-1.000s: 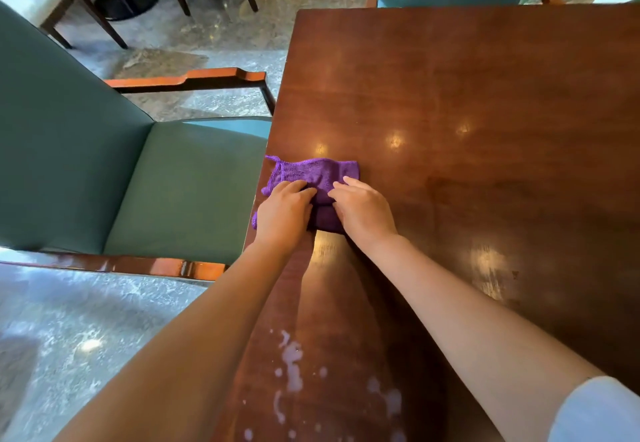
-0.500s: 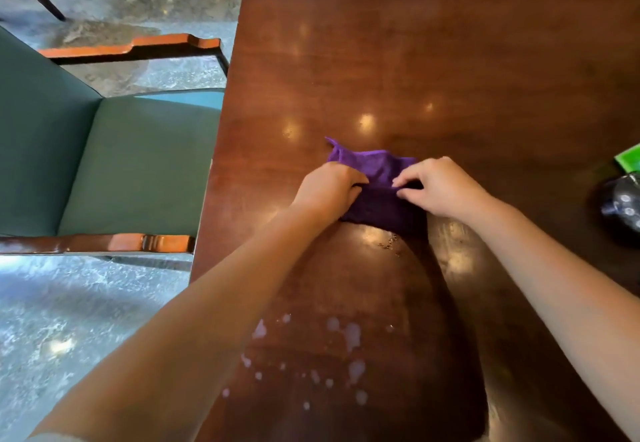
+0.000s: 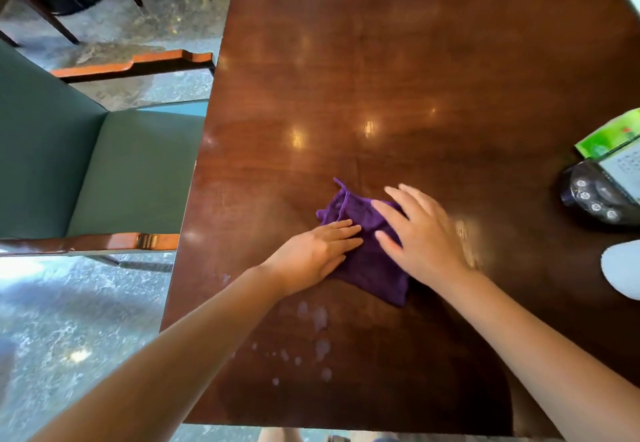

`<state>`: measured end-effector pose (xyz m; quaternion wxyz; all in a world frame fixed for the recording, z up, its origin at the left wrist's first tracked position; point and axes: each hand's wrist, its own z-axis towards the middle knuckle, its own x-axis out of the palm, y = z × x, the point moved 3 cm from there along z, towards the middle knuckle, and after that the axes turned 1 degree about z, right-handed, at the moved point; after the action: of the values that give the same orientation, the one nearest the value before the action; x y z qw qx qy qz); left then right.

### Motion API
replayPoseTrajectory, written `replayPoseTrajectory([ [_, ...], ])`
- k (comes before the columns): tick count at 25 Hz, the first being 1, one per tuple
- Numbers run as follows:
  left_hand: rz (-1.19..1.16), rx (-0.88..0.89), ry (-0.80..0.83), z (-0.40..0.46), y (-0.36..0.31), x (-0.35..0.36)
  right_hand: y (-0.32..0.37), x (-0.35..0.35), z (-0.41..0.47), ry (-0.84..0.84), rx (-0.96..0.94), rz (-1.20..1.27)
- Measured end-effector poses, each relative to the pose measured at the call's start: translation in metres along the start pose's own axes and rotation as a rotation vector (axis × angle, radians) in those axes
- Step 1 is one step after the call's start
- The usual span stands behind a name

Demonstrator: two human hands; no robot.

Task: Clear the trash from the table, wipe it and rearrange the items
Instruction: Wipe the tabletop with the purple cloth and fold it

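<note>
A patch of whitish droplets (image 3: 320, 336) is lying on the dark wooden table (image 3: 398, 70) close to its near edge, toward the near-left corner. Just beyond the droplets, both hands are pressing flat on a purple cloth (image 3: 369, 268). The cloth is lying crumpled on the tabletop, nearer the left edge than the right and in the near half. Its long axis is running diagonally, from a near end pointing toward the near-right corner up to a far tip with a small loop pointing toward the far-left corner. The left hand (image 3: 313, 254) is resting on the cloth's left side with fingers straight and together, pressing down rather than gripping. The right hand (image 3: 420, 233) is lying over the cloth's right side with fingers spread and extended, palm down, its outline somewhat blurred. A pale smear (image 3: 467, 244) is showing on the wood just right of the right hand.

By the right edge, a white rounded object (image 3: 621, 270) is sitting partly out of frame. Beyond it, a dark round device with small buttons (image 3: 595, 199) is sitting, and a green packet (image 3: 609, 135) is lying just behind that. Left of the table, a green armchair (image 3: 104, 171) with wooden armrests is standing alongside the left edge.
</note>
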<state>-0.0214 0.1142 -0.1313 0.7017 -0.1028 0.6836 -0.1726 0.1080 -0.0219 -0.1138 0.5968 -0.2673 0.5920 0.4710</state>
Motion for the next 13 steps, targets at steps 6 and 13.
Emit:
replayPoseTrajectory([
  [6, 0.23, -0.426, -0.084, -0.056, 0.07, -0.036, 0.013, 0.044, 0.0, 0.272, -0.263, -0.03],
  [13, 0.281, -0.53, 0.088, -0.086, 0.118, -0.024, -0.045, 0.043, 0.042, 0.161, 0.181, -0.116],
])
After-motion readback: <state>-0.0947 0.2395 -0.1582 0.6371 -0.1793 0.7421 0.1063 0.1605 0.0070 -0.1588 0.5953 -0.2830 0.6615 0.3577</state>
